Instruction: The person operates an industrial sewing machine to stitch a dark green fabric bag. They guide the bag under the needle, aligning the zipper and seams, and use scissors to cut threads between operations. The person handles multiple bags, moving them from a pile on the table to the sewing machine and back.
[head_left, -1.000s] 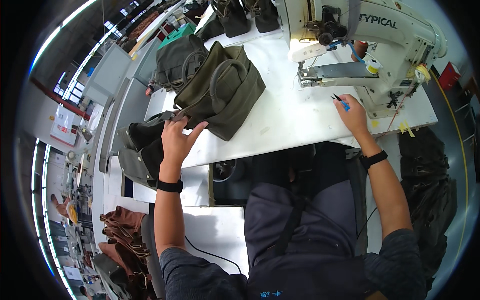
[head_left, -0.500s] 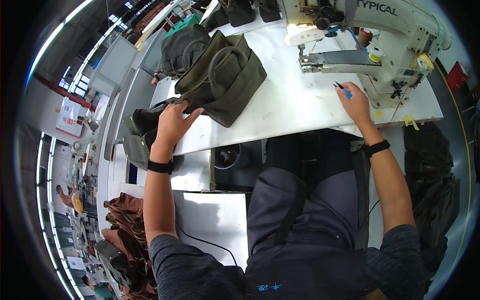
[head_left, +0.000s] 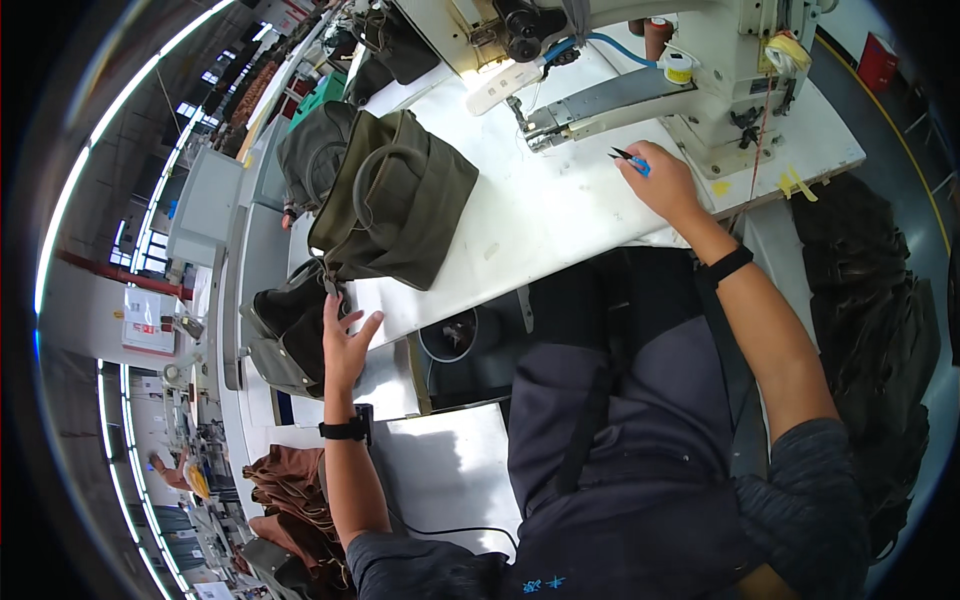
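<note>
Fingers of the left hand [head_left: 347, 350] spread just below the olive-green, soft-sided tote bag [head_left: 428, 215] at upper left of the frame, while those of the right hand [head_left: 664, 188] pinch blue-handled, black-pointed snips [head_left: 641, 168], whose exposed tips could nick it if swung leftward.

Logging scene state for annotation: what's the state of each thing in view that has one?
Olive bag: upright on the table, top open, near handle up
Left hand: open, fingers spread, by the bag's lower left corner
Blue-handled snips: held, tips slightly apart
Right hand: closed around the snips
Sewing machine: running or stopped, can't tell
Brown pile: heaped, crumpled
</note>
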